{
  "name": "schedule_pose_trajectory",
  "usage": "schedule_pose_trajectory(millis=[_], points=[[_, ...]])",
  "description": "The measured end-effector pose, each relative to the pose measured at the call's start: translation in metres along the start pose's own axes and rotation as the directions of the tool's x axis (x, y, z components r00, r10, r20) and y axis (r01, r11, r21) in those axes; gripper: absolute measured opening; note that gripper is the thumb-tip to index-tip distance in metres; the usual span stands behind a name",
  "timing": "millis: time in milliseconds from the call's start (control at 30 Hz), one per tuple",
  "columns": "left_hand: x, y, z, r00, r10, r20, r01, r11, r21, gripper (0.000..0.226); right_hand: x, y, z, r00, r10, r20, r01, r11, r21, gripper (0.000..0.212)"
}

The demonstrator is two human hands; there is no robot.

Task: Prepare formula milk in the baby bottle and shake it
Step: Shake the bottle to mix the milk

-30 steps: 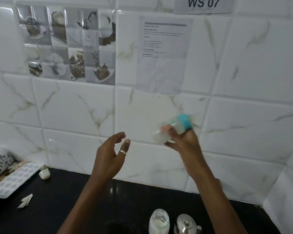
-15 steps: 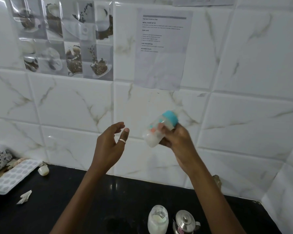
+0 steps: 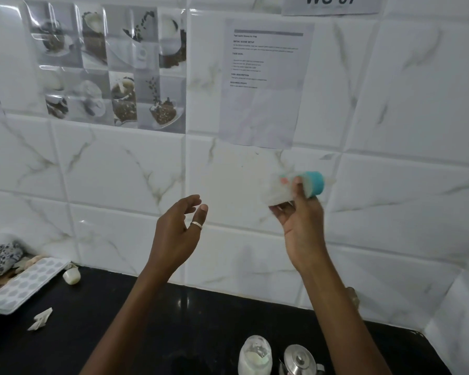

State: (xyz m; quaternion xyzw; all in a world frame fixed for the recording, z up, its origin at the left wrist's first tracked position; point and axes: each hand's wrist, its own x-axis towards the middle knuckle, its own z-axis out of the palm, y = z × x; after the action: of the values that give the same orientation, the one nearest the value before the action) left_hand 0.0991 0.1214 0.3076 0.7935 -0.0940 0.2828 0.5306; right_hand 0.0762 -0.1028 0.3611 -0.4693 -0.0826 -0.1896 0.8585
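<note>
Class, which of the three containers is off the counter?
The teal-capped baby bottle, gripped in the right hand; the powder jar and steel kettle stand on the counter.

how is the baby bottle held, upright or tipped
Tipped, nearly sideways: the baby bottle lies in the right hand with its teal cap pointing right, base left.

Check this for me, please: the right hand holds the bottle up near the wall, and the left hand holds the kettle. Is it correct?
One part is wrong. The left hand holds nothing; it is open in the air, apart from the bottle. The kettle stands on the counter. The right hand does hold the bottle up near the wall. The head view shows this.
</note>
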Motion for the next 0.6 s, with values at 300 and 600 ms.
schedule_pose_trajectory(millis=[300,600], points=[[0.003,0.001,0.002,1.0,-0.009,-0.001,0.009,1.0,-0.027,0.037,0.002,0.0,-0.004,1.0,0.006,-0.002,-0.006,1.0,0.029,0.051],[0.004,0.005,0.002,1.0,0.002,0.004,-0.001,0.999,-0.034,0.037,0.001,-0.002,-0.002,0.994,0.024,0.105,-0.016,0.997,-0.074,0.066]])
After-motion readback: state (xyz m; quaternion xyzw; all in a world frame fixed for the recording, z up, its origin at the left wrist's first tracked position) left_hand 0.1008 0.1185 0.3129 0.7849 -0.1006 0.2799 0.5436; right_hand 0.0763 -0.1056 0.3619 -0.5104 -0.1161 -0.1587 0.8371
